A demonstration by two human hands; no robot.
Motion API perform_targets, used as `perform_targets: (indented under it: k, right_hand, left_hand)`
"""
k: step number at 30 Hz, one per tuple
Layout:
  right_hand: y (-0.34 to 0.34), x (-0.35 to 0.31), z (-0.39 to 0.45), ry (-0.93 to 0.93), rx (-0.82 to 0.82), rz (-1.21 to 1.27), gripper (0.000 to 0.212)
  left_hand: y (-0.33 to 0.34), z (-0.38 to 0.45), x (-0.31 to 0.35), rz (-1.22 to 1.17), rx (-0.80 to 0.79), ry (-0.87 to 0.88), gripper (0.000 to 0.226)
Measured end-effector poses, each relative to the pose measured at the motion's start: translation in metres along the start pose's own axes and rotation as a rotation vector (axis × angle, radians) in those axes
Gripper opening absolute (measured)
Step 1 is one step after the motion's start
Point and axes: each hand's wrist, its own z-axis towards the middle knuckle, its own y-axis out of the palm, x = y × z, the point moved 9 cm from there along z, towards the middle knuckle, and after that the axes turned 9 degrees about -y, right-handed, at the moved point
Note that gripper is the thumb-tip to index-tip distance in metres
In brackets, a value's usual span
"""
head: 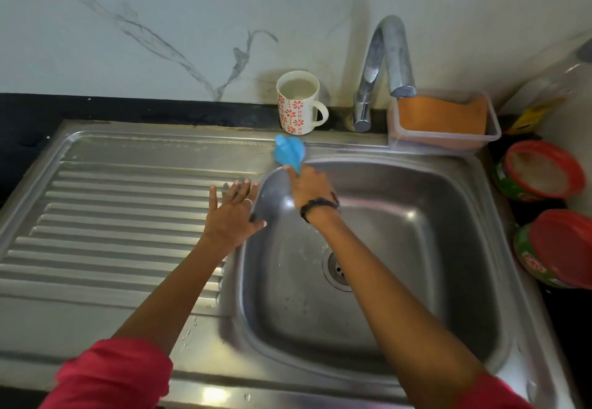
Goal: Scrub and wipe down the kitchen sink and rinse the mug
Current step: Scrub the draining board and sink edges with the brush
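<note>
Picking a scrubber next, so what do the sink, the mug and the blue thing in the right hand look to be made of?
Sink: stainless steel by its look, brushed grey with soft reflections. Mug: probably glazed ceramic, glossy white with red flower print. Blue thing: likely plastic, a smooth, even colour, though blurred; the right hand holds it.

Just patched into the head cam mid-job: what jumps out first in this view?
The blue scrubber stands out most, pressed by the right hand against the far left rim of the steel sink. The left hand lies flat, fingers spread, on the ribbed drainboard beside the basin. Behind them, a white mug with red flowers stands on the back ledge left of the tap, apparently holding water.
</note>
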Motion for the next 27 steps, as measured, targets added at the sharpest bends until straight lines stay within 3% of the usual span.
perform_targets:
  k: [5, 10, 14, 19, 23, 27]
  right_hand:
    - [-0.036, 0.025, -0.002, 0.072, 0.032, 0.065, 0.051]
    - [-0.096, 0.096, -0.056, 0.179, 0.013, 0.096, 0.040]
    - [-0.190, 0.147, -0.108, 0.290, 0.189, -0.027, 0.047]
    - [-0.305, 0.177, -0.137, 0.380, 0.631, -0.073, 0.046]
    - [-0.317, 0.215, -0.097, 0.517, 0.517, -0.001, 0.047]
    - [-0.305, 0.243, -0.078, 0.526, 0.408, 0.046, 0.042]
  left_hand:
    - [0.004, -0.008, 0.006, -0.054, 0.020, 0.009, 0.084]
    - [-0.018, -0.017, 0.062, -0.114, 0.103, 0.201, 0.075]
    - [-0.048, -0.015, 0.131, -0.110, 0.140, 0.338, 0.070]
    - [-0.070, -0.023, 0.222, -0.040, 0.156, 0.506, 0.068]
    - [-0.073, -0.027, 0.267, -0.014, 0.180, 0.564, 0.064]
    - [-0.071, -0.023, 0.269, -0.104, 0.189, 0.560, 0.058]
